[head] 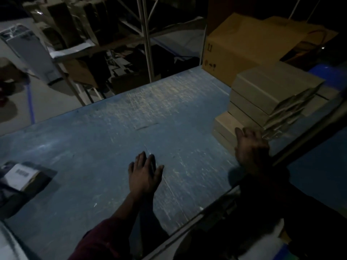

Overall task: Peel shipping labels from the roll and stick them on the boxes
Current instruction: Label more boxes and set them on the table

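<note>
The left hand [145,173] hovers flat and empty, fingers spread, over the scuffed blue tabletop [93,147]. The right hand [250,147], open and grasping nothing, reaches against the lowest of the stacked flat boxes [270,98] at the tabletop's right side. A labelled box [21,176] sits at the left edge.

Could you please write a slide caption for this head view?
Right hand reaching toward stacked boxes; left hand open over blue table.
</note>
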{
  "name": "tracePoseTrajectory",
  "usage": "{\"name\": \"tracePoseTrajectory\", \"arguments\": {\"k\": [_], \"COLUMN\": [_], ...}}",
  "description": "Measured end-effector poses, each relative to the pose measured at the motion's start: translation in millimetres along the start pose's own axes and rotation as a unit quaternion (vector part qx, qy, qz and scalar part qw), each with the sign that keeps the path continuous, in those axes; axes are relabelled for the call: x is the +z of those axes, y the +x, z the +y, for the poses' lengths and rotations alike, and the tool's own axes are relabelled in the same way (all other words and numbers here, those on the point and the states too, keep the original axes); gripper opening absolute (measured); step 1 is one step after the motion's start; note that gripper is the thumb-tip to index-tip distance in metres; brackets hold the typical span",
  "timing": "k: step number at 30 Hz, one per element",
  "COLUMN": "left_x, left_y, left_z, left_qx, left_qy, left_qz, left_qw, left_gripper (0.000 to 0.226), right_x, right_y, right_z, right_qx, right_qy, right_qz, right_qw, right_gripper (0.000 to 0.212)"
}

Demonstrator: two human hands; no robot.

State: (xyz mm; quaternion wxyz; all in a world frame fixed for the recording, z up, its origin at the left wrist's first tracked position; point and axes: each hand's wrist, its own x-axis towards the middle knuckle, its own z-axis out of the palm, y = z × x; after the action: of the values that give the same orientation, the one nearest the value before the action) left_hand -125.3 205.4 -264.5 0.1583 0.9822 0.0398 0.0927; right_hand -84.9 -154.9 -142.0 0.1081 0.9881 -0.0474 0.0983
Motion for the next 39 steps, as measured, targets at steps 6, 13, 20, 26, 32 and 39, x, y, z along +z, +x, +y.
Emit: {"name": "tracePoseTrajectory", "arguments": {"k": [6,13,20,26,32,39], "left_x": [0,-42,-115,-162,-167,-169], "left_y": [2,10,-4,-47,-89,-116], "left_z": [0,1,-1,-39,-106,-155], "left_qx": [-0.007,-0.021,-0.084,-0.055,-0.05,-0.12], "left_qy": [0.0,-0.179,-0.418,-0.496,-0.345,-0.264], "left_qz": [-0.023,-0.055,-0.088,-0.186,-0.123,-0.078], "left_qw": [1.0,0.982,0.9,0.846,0.929,0.954], "left_gripper": [0.071,0.076,0.061,0.11,0.089,0.079], "right_x": [-4,-31,-53,-64,-54,-36], "right_y": [0,-3,1,-18,-26,-36], "right_z": [2,7,-42,-136,-233,-302], "right_qx": [-0.013,0.021,-0.013,-0.17,-0.194,-0.218], "right_qy": [0.067,0.287,0.64,0.681,0.646,0.601], "right_qz": [0.005,0.126,-0.072,-0.223,-0.353,-0.329], "right_qw": [0.998,0.949,0.765,0.677,0.649,0.695], "right_gripper": [0.071,0.055,0.014,0.025,0.007,0.007]}}
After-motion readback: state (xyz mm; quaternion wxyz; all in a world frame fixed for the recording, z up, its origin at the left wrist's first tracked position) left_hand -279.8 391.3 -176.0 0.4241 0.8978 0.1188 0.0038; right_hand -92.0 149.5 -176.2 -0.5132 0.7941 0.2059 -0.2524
